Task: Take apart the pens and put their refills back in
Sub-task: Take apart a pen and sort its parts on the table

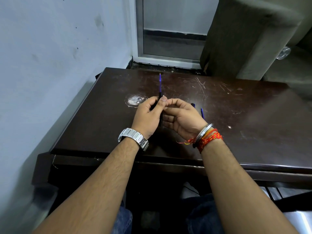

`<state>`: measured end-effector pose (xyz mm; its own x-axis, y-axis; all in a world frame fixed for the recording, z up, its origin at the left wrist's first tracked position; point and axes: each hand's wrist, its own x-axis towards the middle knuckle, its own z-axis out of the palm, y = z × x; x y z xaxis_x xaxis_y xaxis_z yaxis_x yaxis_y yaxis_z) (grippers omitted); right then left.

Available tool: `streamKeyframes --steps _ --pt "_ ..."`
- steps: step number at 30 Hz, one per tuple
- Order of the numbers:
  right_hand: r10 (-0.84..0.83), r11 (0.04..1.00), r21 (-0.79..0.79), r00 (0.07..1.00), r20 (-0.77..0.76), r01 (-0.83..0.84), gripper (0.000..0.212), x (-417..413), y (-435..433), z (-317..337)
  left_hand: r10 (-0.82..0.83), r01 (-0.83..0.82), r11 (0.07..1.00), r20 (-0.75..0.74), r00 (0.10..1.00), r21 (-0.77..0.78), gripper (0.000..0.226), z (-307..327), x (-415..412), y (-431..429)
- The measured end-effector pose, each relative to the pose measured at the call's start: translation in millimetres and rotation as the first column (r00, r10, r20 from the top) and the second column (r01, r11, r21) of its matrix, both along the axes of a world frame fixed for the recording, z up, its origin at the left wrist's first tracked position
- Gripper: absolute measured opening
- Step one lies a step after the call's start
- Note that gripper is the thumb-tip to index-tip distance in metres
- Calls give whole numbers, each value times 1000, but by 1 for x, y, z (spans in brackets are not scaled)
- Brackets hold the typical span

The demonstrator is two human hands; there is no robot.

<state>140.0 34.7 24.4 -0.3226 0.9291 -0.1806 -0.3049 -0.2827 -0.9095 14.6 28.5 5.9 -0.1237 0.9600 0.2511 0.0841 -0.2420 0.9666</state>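
- Two hands meet at the centre of the frame, above the dark worktop (236, 132). Your left hand (148, 115) is closed around a dark pen barrel (160, 97), thumb and fingers pinching it near its upper end.
- Your right hand (180, 115) sits just beside it, palm turned toward the left, fingers curled with the tips close to the barrel mouth. Whether it holds a small part, you cannot tell from this view.
- Sticking out of the barrel is a blue refill (159, 83). Its long axis runs almost straight up the frame, tip pointing away from you toward the upper centre, and the barrel continues that same line down between your palms.
- Judging by this, the step in hand is seating or drawing the refill. Keep the barrel fixed with the left pinch and let only the right fingers move.
- Push or pull along the refill's own line. Any sideways lean would likely bend the thin tube or make it bind at the mouth.
- Grip the refill low, close to the barrel, since a hold far out gives it room to flex.
- Watch for small loose parts, as the scratched, dark worktop would hide them well.
- Right of your right hand, two more blue pens (202, 113) lie on the worktop, partly hidden, apparently waiting their turn.
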Motion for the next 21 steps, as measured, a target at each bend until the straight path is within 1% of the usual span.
streamKeyframes --steps 2,5,7,10,14,16,18,21 --pt "-13 1000 27 1000 11 13 14 0 0 -3 -42 43 999 46 998 -13 23 -1 1 1" --pt "-24 1000 15 1000 -14 24 11 1 2 -5 -68 70 997 85 994 -27 22 0 1 3" --pt "-13 1000 12 999 -33 13 13 1 2 -4 -84 89 995 126 988 -40 22 0 1 3" --pt "16 1000 -9 996 -84 -16 17 -1 1 -2 -117 126 991 158 980 -47 28 1 2 3" --pt "35 998 -53 988 -149 -43 25 -3 -1 1 -140 149 988 162 977 -46 30 4 3 0" --pt "52 996 -68 984 -169 -65 28 -3 -2 3 -152 165 985 191 970 -51 31 5 4 -2" --pt "60 994 -77 983 -175 -75 29 -3 -1 4 -166 181 982 206 964 -58 32 6 3 -3" --pt "61 992 -95 983 -170 -78 25 -1 1 5 -171 188 979 180 969 -77 35 6 2 -3"
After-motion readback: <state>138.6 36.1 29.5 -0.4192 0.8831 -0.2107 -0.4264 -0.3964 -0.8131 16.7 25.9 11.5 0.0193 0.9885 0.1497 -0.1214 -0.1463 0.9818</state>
